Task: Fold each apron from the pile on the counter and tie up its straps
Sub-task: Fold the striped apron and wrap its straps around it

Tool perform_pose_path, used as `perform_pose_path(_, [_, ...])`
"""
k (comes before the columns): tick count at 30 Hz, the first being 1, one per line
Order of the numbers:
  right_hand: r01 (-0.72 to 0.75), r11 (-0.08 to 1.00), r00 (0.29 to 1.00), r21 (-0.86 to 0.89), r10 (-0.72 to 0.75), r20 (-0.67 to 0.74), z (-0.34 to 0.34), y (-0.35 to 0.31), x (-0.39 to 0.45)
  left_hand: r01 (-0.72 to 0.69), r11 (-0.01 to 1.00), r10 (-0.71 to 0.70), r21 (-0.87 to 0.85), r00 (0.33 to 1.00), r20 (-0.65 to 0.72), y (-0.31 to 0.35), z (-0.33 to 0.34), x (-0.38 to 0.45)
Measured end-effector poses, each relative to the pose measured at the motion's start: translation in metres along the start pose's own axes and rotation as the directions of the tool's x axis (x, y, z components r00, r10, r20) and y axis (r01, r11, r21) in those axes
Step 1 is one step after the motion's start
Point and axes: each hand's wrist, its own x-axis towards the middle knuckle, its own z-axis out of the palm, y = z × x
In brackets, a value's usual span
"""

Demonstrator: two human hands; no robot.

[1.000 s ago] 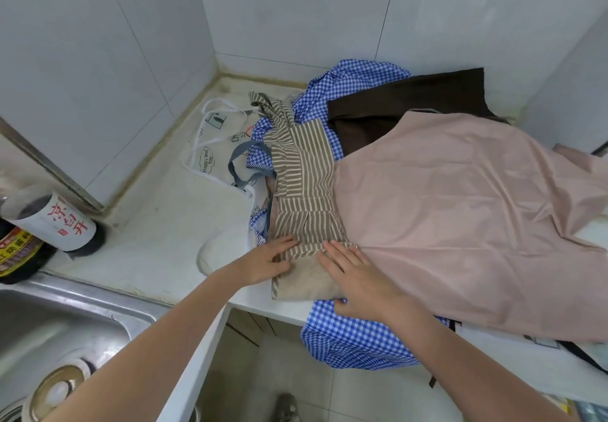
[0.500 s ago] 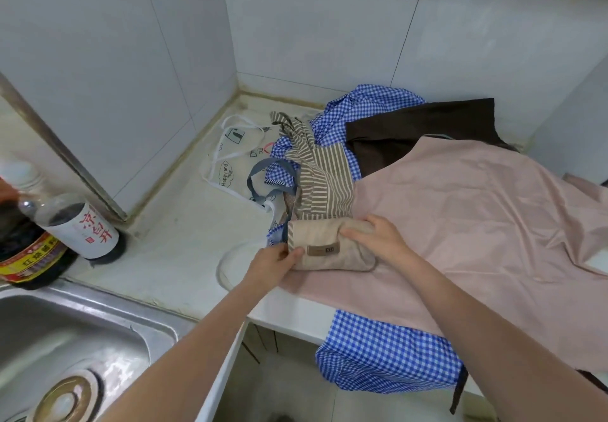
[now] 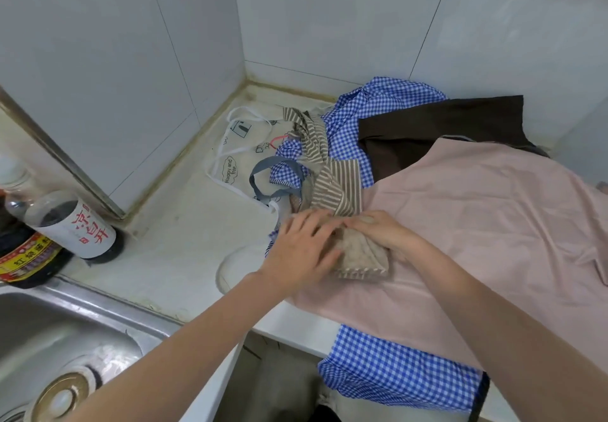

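White wall tiles close in a corner of pale kitchen counter (image 3: 184,240), where a stainless sink (image 3: 65,332) and two sauce bottles (image 3: 65,224) sit to the left and a loose pile of aprons fills the right. On top of a broad pink apron (image 3: 477,224) lies the brown-striped apron (image 3: 358,253), its lower part already rolled into a small thick bundle near the counter's front edge while its striped bib and straps (image 3: 312,138) trail back over a blue gingham apron (image 3: 378,109) and a dark brown one (image 3: 444,122). The left hand (image 3: 302,250) lies flat on the bundle with fingers extended, pressing it; the right hand (image 3: 381,230) has its fingers curled over the bundle's far edge, gripping the roll. The cloth looks light, soft and limp, so the roll will likely spring open if released, and it may slide on the smooth pink fabric beneath. A good hold seems to be one hand kept on the bundle's middle while the other takes the narrow striped straps near where they join the bib, to wind them round. A printed cream apron (image 3: 237,158) lies flat toward the corner.
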Motion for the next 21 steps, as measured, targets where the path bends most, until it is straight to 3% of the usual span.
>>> perform_pose_path(1, [0.003, 1.0, 0.998, -0.03, -0.001, 0.065, 0.0, 0.001, -0.005, -0.017, 1.0, 0.019, -0.02, 0.996, 0.086, 0.004, 0.001, -0.001])
perform_pose_path(3, [0.019, 0.948, 0.991, -0.317, 0.024, 0.133, 0.005, 0.013, -0.017, 0.007, 1.0, -0.007, 0.002, 0.937, 0.35, 0.012, 0.007, -0.004])
perform_pose_path(5, [0.015, 0.772, 0.995, -0.635, 0.049, 0.083, 0.014, 0.031, -0.026, 0.021, 0.995, -0.073, 0.095, 0.808, 0.584, 0.017, 0.015, -0.01])
perform_pose_path(6, [0.017, 0.718, 0.998, -0.695, 0.033, 0.058, 0.016, 0.038, -0.028, 0.028, 0.991, -0.105, 0.133, 0.777, 0.621, 0.019, 0.019, -0.013])
perform_pose_path(8, [0.071, 0.699, 0.996, -0.712, -0.008, 0.092, 0.01, 0.038, -0.026, 0.028, 0.983, -0.135, 0.182, 0.78, 0.611, 0.02, 0.026, -0.018])
perform_pose_path(11, [0.174, 0.768, 0.984, -0.617, -0.16, 0.077, -0.008, 0.012, -0.01, 0.104, 0.974, -0.196, 0.201, 0.833, 0.517, 0.021, 0.021, -0.017])
perform_pose_path(12, [0.246, 0.736, 0.958, -0.631, -0.285, 0.041, -0.013, 0.002, 0.001, 0.178, 0.968, -0.242, 0.177, 0.852, 0.464, 0.019, 0.02, -0.015])
perform_pose_path(14, [0.391, 0.559, 0.871, -0.731, -0.481, 0.097, -0.015, -0.017, 0.025, 0.417, 0.908, -0.381, -0.039, 0.861, 0.338, 0.014, 0.019, -0.007])
perform_pose_path(16, [0.457, 0.421, 0.843, -0.784, -0.486, 0.231, -0.004, -0.028, 0.045, 0.652, 0.656, -0.588, -0.379, 0.757, 0.285, 0.007, 0.017, 0.005])
perform_pose_path(18, [0.434, 0.354, 0.869, -0.828, -0.409, 0.28, 0.01, -0.037, 0.061, 0.748, 0.352, -0.701, -0.563, 0.609, 0.371, -0.006, 0.018, 0.018])
perform_pose_path(19, [0.424, 0.305, 0.871, -0.853, -0.395, 0.292, 0.014, -0.039, 0.067, 0.763, 0.301, -0.701, -0.571, 0.583, 0.409, -0.013, 0.021, 0.022])
perform_pose_path(21, [0.366, 0.301, 0.889, -0.881, -0.393, 0.236, 0.008, -0.044, 0.081, 0.776, 0.414, -0.671, -0.476, 0.613, 0.416, -0.027, 0.026, 0.024])
